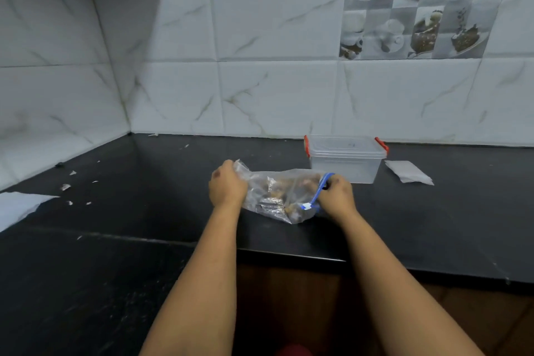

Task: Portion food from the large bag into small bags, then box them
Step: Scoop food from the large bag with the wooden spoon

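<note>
Clear bag (277, 193), both hands' grip, nr counter edge (289, 254)

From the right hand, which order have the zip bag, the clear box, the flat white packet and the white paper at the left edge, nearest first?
1. Zip bag: gripped by the right hand.
2. Clear box: just behind.
3. Flat white packet: farther right.
4. White paper: far left edge.

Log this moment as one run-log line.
left hand: grips bag end | right hand: pinches blue zip | large bag: on counter | box: lidded
</note>
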